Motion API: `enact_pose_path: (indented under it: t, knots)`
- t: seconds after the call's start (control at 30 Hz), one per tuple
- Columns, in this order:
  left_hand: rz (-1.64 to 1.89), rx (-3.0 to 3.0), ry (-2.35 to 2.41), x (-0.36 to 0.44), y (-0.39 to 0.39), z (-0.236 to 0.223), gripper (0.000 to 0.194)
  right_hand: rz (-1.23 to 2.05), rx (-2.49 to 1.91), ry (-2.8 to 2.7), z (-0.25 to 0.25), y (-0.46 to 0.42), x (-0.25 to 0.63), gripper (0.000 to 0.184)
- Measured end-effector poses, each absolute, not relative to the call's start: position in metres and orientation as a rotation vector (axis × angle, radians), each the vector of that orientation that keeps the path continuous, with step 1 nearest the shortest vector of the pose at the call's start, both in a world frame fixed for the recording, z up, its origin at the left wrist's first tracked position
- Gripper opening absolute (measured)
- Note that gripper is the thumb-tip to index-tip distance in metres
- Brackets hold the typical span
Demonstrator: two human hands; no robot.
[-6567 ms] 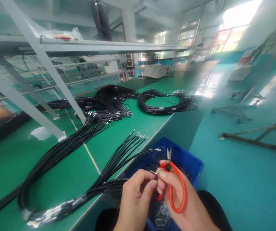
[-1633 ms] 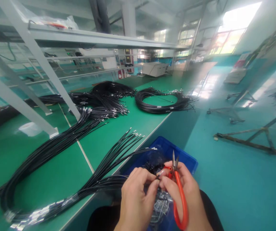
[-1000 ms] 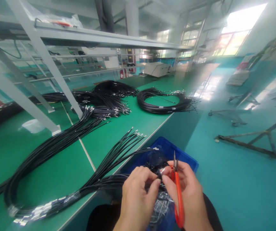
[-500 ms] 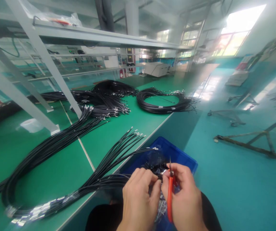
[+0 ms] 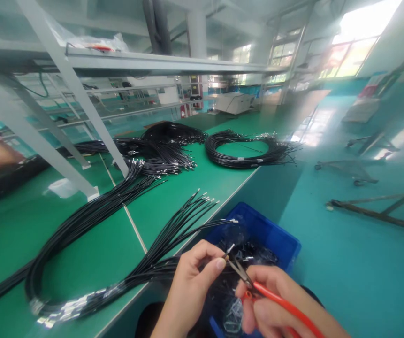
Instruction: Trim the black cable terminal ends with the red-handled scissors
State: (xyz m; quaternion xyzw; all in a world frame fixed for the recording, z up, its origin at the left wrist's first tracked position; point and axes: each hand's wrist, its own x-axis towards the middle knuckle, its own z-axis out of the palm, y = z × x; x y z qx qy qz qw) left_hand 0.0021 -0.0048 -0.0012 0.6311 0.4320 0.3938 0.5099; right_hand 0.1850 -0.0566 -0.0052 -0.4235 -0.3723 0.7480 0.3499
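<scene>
Red-handled metal snips (image 5: 275,298) swing from upright to leftward-pointing since 0.5 s ago | grey blades (image 5: 239,272) sit right at thin black cable with silver tip (image 5: 230,249), contact unclear | left hand (image 5: 194,281) pinches that cable, right hand (image 5: 281,283) wraps the snips, above blue plastic bin (image 5: 275,230) | looped black cable bundle (image 5: 78,216) on green tabletop (image 5: 179,188)

- Your left hand (image 5: 193,279) pinches a thin black cable (image 5: 229,251) near its pale tip.
- Your right hand (image 5: 274,312) grips red-handled scissors (image 5: 247,280), blade tips right by that cable.
- Below your hands sits a blue bin (image 5: 275,230).
- Before you, a green bench (image 5: 179,197) bears a bent cable bundle (image 5: 59,230) and a coil (image 5: 237,162).
</scene>
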Motion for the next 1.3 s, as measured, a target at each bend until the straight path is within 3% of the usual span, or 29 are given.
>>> enact_pose_path:
  t: [0.43,0.57,0.7,0.77,0.93,1.07,1.3]
  knots:
    - [0.985,1.618,1.047,0.004,-0.008,-0.008,0.013,1.951,-1.059,-0.983,-0.012,-0.051,0.175,0.025]
    - [0.985,1.601,1.113,0.004,-0.006,-0.006,0.012,1.666,-1.226,-0.955,-0.017,-0.054,0.166,0.016]
    - [0.996,1.672,1.178,0.009,-0.007,-0.006,0.012,1.178,-1.219,-0.778,-0.013,-0.049,0.155,0.030]
    - [1.030,1.752,1.195,0.015,-0.011,-0.007,0.011,1.090,-1.197,-0.715,-0.010,-0.042,0.150,0.034]
    - [1.145,1.872,1.220,0.024,-0.021,-0.010,0.015,1.156,-1.174,-0.603,-0.007,-0.034,0.137,0.033]
    - [1.075,1.742,1.223,0.019,-0.019,-0.006,0.015,1.091,-1.110,-0.628,-0.009,-0.039,0.133,0.031]
    - [0.992,1.610,1.153,0.014,-0.016,-0.004,0.018,1.281,-0.962,-0.645,-0.022,-0.039,0.143,0.031]
